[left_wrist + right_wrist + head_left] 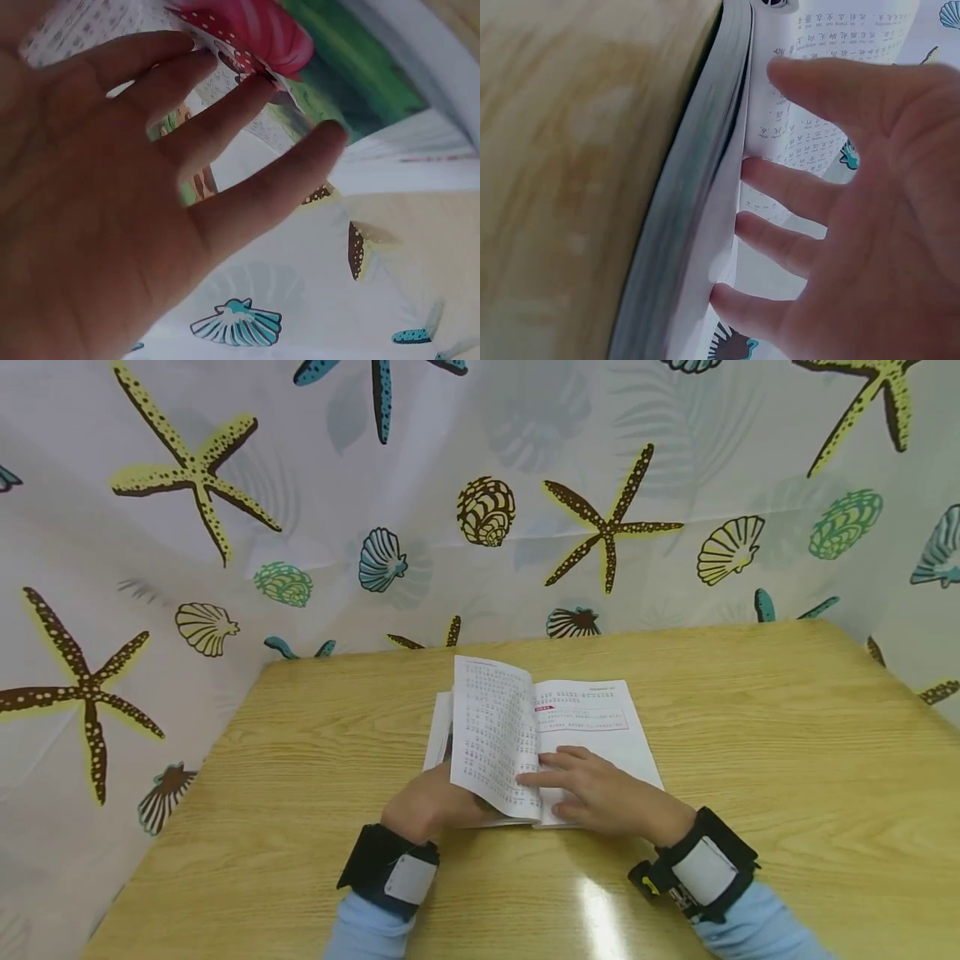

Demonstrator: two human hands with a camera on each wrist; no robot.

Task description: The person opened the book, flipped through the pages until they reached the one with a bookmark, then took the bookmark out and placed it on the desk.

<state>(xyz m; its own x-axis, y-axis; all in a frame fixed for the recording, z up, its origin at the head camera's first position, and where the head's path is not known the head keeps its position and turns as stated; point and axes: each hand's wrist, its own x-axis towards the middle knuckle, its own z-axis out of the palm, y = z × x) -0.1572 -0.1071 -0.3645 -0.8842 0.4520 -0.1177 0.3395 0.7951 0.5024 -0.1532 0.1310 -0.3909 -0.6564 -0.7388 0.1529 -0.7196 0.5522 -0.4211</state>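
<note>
A book [637, 739] lies spread on the table, with a printed page [487, 718] standing up and curving near its middle. Behind that page reaches my left hand [431, 806], its fingers hidden in the head view. In the left wrist view the fingers [247, 180] are extended, their tips at an illustrated page [360, 67] with a pink and green picture. My right hand [607, 793] rests with spread fingers on the lower part of the right page, the index finger reaching to the curved page. Seen from the right wrist, its fingertips touch the paper beside the page edges [682, 217].
The wooden table [787, 760] extends around the book on all sides. A white cloth [480, 585] printed with starfish and shells hangs behind the table and along its sides. Both wrists wear black straps [390, 872] over light blue sleeves.
</note>
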